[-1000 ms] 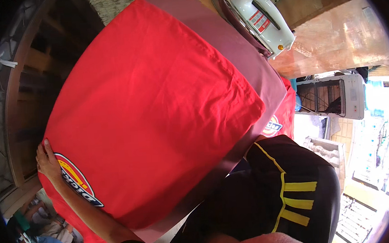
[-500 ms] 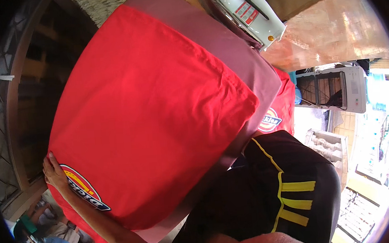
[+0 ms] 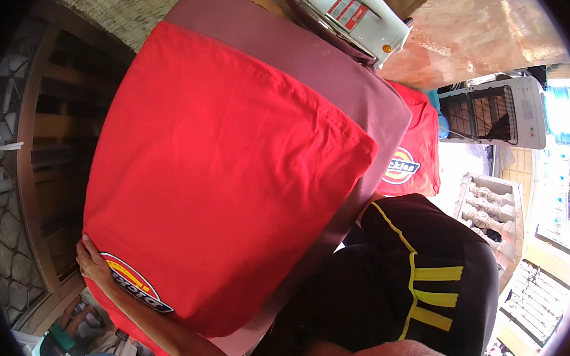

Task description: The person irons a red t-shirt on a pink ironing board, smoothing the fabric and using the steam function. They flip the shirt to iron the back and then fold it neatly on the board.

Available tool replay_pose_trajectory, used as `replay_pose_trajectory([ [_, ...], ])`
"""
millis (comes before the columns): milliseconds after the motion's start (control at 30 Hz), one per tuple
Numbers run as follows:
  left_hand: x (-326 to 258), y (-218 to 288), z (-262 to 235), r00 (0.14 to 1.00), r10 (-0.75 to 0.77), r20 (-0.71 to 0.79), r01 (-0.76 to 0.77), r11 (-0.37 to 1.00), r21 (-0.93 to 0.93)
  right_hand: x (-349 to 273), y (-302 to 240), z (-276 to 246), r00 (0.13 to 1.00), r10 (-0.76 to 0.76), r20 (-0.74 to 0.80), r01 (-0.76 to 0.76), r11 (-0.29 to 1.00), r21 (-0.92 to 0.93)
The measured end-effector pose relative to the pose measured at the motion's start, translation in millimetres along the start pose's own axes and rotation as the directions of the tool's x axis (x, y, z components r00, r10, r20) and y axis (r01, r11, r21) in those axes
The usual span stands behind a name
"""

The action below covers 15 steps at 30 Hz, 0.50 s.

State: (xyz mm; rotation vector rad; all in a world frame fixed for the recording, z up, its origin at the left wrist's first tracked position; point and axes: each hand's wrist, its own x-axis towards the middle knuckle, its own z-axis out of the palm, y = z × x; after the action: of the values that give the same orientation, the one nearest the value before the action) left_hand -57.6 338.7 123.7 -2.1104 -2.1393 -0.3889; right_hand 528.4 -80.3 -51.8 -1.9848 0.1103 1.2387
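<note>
The left hand (image 3: pixel 91 263) has its grip closed on the lower left edge of a bright red cloth garment (image 3: pixel 225 175) with a round printed badge, fingers curled over the hem. The garment lies spread flat across a mauve padded counter (image 3: pixel 329 56). A white electric iron (image 3: pixel 351 13) rests at the counter's far end. The right hand is out of view.

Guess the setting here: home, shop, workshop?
Probably a home ironing spot, semi-outdoors. A red garment lies spread on a padded mauve ironing board, a white iron rests at its far end, and the left hand holds the garment's edge.
</note>
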Motion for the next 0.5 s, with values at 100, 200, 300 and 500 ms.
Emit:
replay_pose_trajectory([
  [100, 2.1, 0.9, 1.5, 1.000, -0.004, 0.029, 0.004, 1.000, -0.003, -3.0, 0.7, -0.9, 1.000, 0.015, -0.012, -0.015, 1.000, -0.014],
  [200, 0.7, -1.3, 1.9, 0.999, -0.028, 0.035, 0.028, 1.000, -0.008, -7.4, 2.6, -0.7, 0.999, 0.028, -0.018, -0.029, 0.999, -0.025],
  [300, -2.5, 6.7, -6.1, 0.998, -0.034, 0.049, 0.035, 0.999, -0.027, -9.8, 3.8, 1.3, 0.999, 0.039, -0.022, -0.040, 0.999, -0.029],
  [500, -10.6, -2.4, -3.5, 0.999, -0.051, -0.014, 0.050, 0.998, -0.041, -7.8, 1.6, 0.2, 0.999, 0.044, -0.009, -0.045, 0.996, -0.073],
])
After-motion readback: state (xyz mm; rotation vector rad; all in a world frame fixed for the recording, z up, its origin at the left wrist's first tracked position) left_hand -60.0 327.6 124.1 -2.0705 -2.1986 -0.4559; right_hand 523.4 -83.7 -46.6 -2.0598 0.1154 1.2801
